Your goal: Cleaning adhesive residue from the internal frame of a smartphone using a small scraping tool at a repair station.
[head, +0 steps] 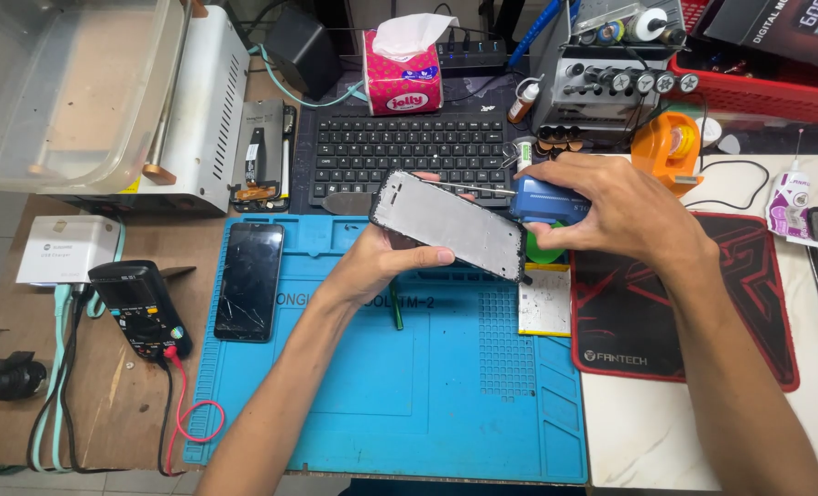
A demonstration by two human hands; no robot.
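Here the left hand (pixel 386 257) holds a phone frame (pixel 448 224) above the blue mat (pixel 409 386); the right hand (pixel 611 207) grips a blue glue bottle (pixel 547 200), its needle at the frame's far edge. Gluing seems underway; steady tracing matters.

matt metal phone frame (pixel 450 223), rubbery blue mat (pixel 409 386)

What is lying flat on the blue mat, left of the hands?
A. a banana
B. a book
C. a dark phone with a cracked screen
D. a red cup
C: a dark phone with cracked glass lies flat on the blue mat, left of the left hand.
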